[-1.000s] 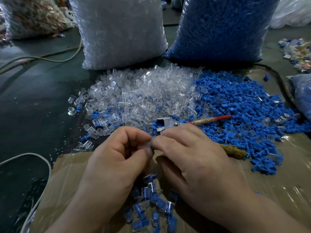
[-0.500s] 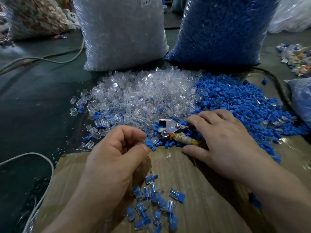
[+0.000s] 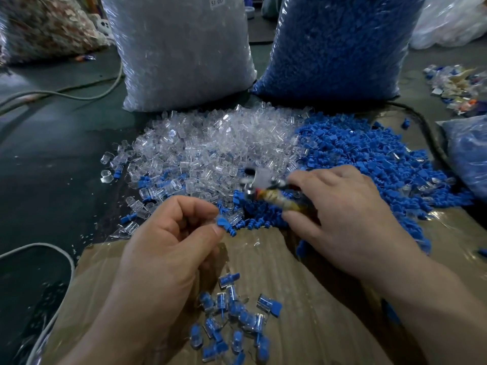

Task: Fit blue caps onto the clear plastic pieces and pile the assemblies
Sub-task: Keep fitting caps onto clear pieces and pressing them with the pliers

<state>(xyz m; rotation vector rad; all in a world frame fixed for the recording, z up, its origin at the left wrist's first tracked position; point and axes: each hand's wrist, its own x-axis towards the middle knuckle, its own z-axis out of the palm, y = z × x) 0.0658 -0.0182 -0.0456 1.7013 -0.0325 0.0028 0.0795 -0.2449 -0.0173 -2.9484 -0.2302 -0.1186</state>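
Observation:
My left hand (image 3: pixel 168 248) pinches a blue cap (image 3: pixel 225 224), apparently with a clear piece hidden behind my fingers, just above the cardboard. My right hand (image 3: pixel 345 217) grips a small metal hand tool (image 3: pixel 266 189) by its taped handle and lifts it off the blue caps; the tool is blurred. A heap of clear plastic pieces (image 3: pixel 210 143) lies beyond my hands, with a heap of loose blue caps (image 3: pixel 369 154) to its right. A small pile of finished assemblies (image 3: pixel 232 320) sits on the cardboard (image 3: pixel 303 299) below my left hand.
Two big plastic sacks stand behind the heaps: clear pieces (image 3: pixel 181 48) on the left, blue caps (image 3: pixel 340 43) on the right. Grey cables (image 3: pixel 60 93) run over the dark floor at left. Another bag (image 3: pixel 469 151) and scrap litter (image 3: pixel 458 85) lie at right.
My right hand left my left hand, reached to the tool on the blue caps, closed round its handle and now lifts it. My left hand stays put with the cap.

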